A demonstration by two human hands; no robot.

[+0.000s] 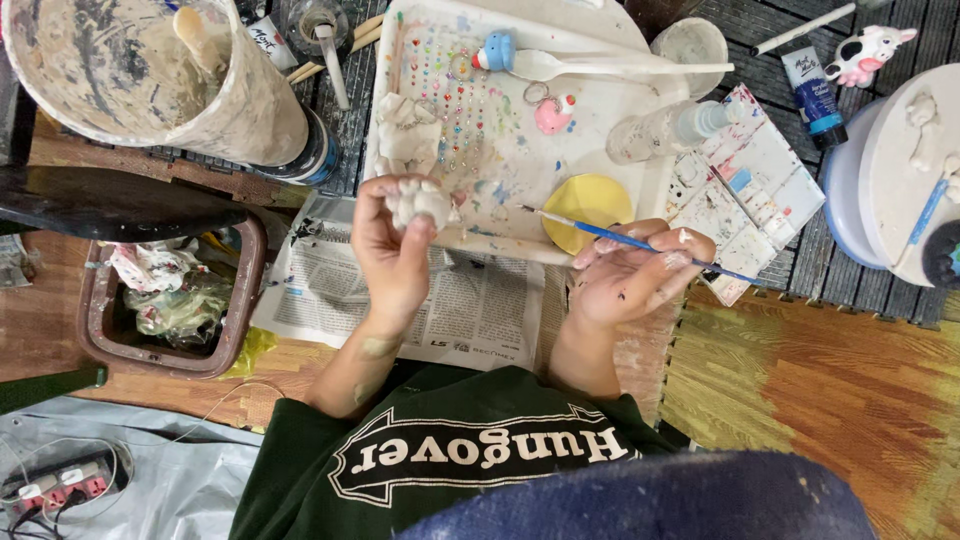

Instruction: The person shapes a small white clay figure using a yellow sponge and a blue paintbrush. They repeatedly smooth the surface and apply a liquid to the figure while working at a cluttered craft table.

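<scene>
So the left hand (392, 255) has its fingers clamped on a still bare white clay figurine (418, 203), centre frame. Right hand (640, 268) pinches a blue paintbrush (640, 243) near the yellow paint dish (588, 208). Painting's barely started, I'd say.

The left hand (392, 250) holds a clay figure (418, 203) over the near edge of the tray (520, 160); the right hand (640, 272), to its right, holds a paintbrush (640, 243) above a round dish (588, 205) on the tray. Newspaper (440, 300) lies under both hands. A bin (170, 300) sits to the left, a bucket (150, 75) behind it. A paint palette (750, 190) lies right of the tray.
</scene>
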